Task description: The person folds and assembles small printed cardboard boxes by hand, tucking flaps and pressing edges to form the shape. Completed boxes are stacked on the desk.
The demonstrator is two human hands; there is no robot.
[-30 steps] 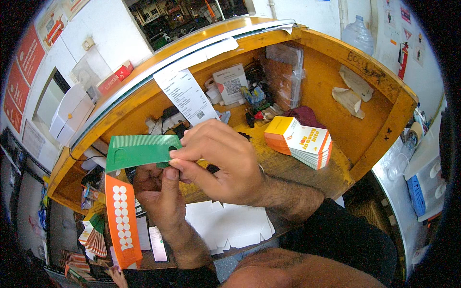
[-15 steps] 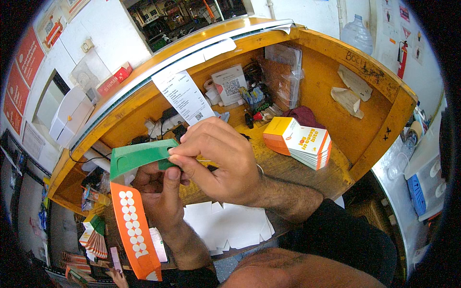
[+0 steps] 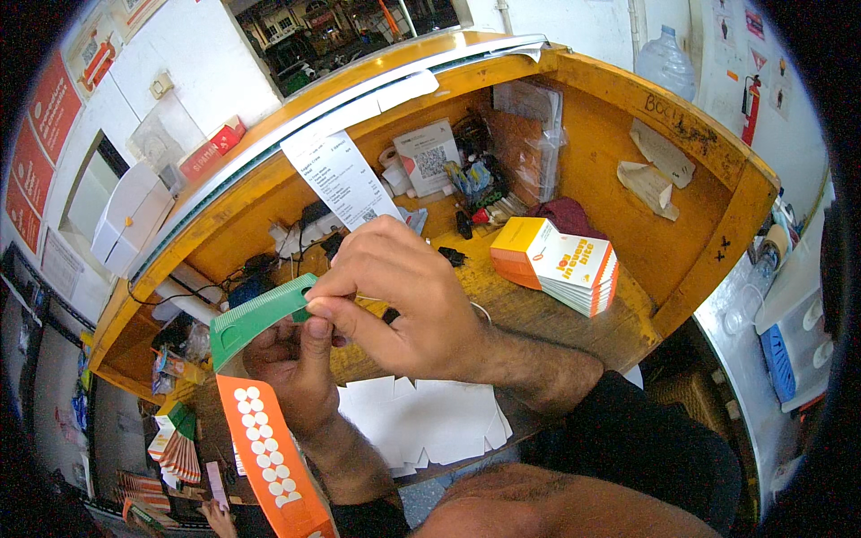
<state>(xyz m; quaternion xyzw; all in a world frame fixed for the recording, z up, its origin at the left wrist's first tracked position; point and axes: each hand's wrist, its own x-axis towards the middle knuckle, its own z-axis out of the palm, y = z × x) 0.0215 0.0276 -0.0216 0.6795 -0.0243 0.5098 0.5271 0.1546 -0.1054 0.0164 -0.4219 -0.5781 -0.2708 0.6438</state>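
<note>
A cardboard food carton (image 3: 260, 439), orange with white dots and a green end, is held up left of centre, its long orange panel hanging down. My right hand (image 3: 404, 300) pinches the tip of the green end between thumb and forefinger. Behind the green part, my left hand (image 3: 305, 372) grips the carton, thumb raised close to the right fingertips; some of its fingers are hidden. Below both hands lie white cardboard blanks (image 3: 421, 421) with notched edges. To the right, a nested stack of white, orange and yellow cartons (image 3: 569, 264) rests on the wooden desk.
A printed receipt (image 3: 345, 184) hangs from the counter ledge. Under the ledge are a paper roll (image 3: 395, 170), a code card (image 3: 428, 161) and cables. More folded cartons (image 3: 175, 448) stand at lower left, near another person's hand (image 3: 218, 517). A metal worktop (image 3: 740, 359) is at right.
The carton's orange panel has swung to the right and slightly down. Its green end is bent at a different angle, and the right hand has shifted slightly left.
</note>
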